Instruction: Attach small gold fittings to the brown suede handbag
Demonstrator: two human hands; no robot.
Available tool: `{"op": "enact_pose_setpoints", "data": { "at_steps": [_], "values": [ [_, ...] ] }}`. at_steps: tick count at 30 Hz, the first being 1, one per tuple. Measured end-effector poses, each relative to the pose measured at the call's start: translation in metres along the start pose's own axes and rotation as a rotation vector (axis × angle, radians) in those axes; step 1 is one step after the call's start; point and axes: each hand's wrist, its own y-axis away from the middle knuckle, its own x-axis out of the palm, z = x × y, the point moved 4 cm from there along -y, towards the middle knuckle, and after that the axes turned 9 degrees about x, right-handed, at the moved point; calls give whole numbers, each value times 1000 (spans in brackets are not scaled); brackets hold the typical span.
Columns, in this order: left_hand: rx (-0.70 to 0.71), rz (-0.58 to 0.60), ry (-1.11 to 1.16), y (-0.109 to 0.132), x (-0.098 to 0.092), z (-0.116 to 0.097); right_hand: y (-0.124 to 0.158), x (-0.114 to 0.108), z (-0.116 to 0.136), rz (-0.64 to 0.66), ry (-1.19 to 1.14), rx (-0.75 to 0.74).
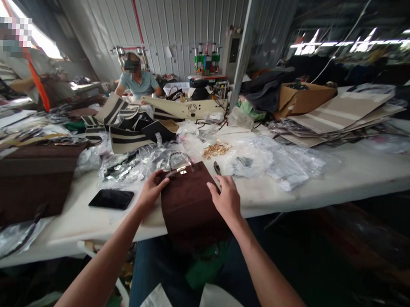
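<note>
Brown bag (192, 196) is laid flat across the near edge of the table (269, 200), between both hands; handle (180, 155) and shiny clasp (181, 170) are pointed away from the wearer, lower end hung over toward the lap. Presumably it is placed this way so the clasp end is supported and kept in easy reach. Small gold parts (217, 149) are heaped just beyond, clear plastic bags (287, 164) spread to the right, probably for quick picking. Phone (111, 199) is set apart on the left, out of the way.

Left hand (152, 188): bag's left edge is pinched near the clasp, thumb laid on top, fingers curled around, likely so the bag is steadied. Right hand (226, 196): half open, thumb spread from the fingers, held at the bag's right edge. A dark hand tool (217, 168) is seen at its fingertips; whether it is gripped or just touched cannot be told, blurred there.
</note>
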Motion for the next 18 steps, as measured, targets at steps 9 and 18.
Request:
{"op": "enact_pose_setpoints", "data": {
  "at_steps": [9,18],
  "values": [
    [92,-32,-111,4,5,1,172,-38,8,355,-366,-182],
    [92,13,-163,3,6,6,278,67,-81,1234,394,334]
  ]
}}
